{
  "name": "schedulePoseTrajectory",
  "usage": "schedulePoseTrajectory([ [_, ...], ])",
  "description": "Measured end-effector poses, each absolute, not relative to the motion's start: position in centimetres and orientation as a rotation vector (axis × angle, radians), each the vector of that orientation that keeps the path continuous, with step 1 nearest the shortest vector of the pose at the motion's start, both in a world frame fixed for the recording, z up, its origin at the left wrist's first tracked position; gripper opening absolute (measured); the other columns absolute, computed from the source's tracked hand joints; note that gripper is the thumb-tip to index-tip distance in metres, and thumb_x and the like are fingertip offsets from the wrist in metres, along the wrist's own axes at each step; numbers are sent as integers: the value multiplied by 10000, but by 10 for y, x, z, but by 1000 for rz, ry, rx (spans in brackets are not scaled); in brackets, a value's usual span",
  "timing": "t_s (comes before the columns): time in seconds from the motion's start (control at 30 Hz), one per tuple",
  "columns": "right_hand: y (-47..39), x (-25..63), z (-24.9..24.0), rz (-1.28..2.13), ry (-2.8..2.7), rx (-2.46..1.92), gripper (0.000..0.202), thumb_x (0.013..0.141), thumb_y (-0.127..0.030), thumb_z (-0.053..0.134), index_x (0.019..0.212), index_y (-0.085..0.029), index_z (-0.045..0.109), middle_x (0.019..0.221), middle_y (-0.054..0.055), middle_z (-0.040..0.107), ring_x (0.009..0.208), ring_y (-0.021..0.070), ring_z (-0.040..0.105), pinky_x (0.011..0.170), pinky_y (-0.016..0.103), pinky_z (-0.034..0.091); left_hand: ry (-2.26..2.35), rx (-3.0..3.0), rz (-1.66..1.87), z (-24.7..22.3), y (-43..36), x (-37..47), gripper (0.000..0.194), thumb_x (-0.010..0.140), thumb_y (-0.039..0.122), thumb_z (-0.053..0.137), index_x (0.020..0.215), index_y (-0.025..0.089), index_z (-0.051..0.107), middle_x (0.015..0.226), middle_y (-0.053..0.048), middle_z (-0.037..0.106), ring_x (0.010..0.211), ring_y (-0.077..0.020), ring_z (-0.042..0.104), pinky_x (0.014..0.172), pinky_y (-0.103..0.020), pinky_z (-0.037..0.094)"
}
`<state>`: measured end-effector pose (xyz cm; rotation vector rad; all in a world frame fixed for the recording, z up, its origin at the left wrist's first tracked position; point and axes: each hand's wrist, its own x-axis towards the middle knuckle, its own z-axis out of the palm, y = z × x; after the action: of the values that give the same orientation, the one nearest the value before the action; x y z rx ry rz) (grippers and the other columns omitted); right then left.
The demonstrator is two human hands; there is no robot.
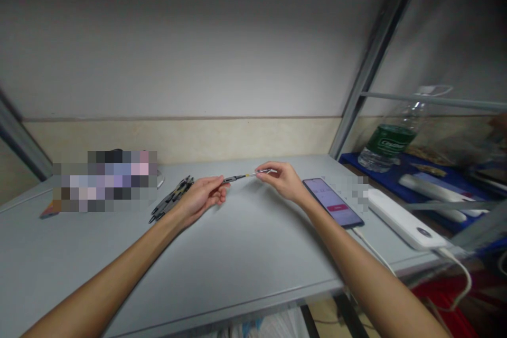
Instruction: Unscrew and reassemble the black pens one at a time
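Observation:
Near the middle of the grey table (222,264), my left hand (202,198) pinches a dark pen barrel (234,178) that points to the right. Opposite it, my right hand (280,177) holds a thin, pale refill-like rod (257,172) between thumb and fingertips. The rod lines up with the barrel's yellowish end, and whether it sits inside the barrel is too small to tell. Beside my left wrist lies a pile of several dark pens (170,202).
A phone (335,203) with a cable lies right of my right hand, then a white power strip-like device (407,220). Beyond a metal frame stands a large water bottle (392,140) on a blue surface. Blurred-out items (106,179) sit at the left.

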<state>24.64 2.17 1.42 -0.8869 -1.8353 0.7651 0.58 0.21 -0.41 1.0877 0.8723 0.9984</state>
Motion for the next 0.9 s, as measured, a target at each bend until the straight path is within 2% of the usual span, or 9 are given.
schedulePoseTrajectory([
  [0.1, 22, 247, 15, 777, -1818, -917, 263, 738, -380, 663, 856, -146, 685, 813, 68, 678, 695, 161, 600, 642, 269, 453, 917, 1203, 941, -3, 0, 6, 294, 784, 376, 603, 767, 83, 599, 600, -4, 522, 509, -66, 483, 488, -177, 361],
  [0.23, 21, 244, 13, 788, -1837, -928, 251, 752, -381, 648, 821, -141, 672, 703, 36, 636, 615, 130, 551, 574, 240, 410, 1030, 1513, 1046, -6, 0, 5, 311, 812, 402, 539, 684, 120, 568, 528, 35, 453, 474, -66, 407, 473, -188, 299],
  [0.4, 16, 238, 14, 881, -1813, -953, 291, 786, -412, 599, 730, -131, 650, 540, -11, 529, 495, 93, 429, 486, 220, 304, 1312, 2007, 1166, -4, -6, 5, 272, 851, 345, 469, 709, 151, 596, 542, 20, 509, 519, -108, 454, 500, -219, 310],
  [0.6, 16, 235, 10, 1551, -1464, -807, 333, 759, -404, 631, 582, -139, 536, 470, -52, 379, 446, 78, 357, 475, 229, 307, 1372, 2571, 1411, 0, -11, 3, 185, 867, 221, 470, 824, 148, 635, 744, -38, 646, 670, -145, 568, 638, -249, 405],
  [0.77, 23, 242, 4, 1945, -1229, -805, 289, 760, -331, 652, 616, -141, 487, 475, -73, 327, 429, 53, 272, 441, 201, 243, 1230, 2817, 1476, -1, -12, 2, 150, 866, 158, 472, 848, 134, 618, 717, -46, 614, 676, -149, 561, 646, -255, 426],
  [0.9, 23, 248, 8, 2072, -1229, -815, 336, 781, -311, 632, 577, -154, 416, 484, -72, 308, 435, 49, 228, 424, 191, 212, 1169, 2914, 1447, 1, -14, 3, 140, 871, 133, 457, 848, 142, 594, 700, -40, 581, 673, -151, 540, 633, -262, 421],
])
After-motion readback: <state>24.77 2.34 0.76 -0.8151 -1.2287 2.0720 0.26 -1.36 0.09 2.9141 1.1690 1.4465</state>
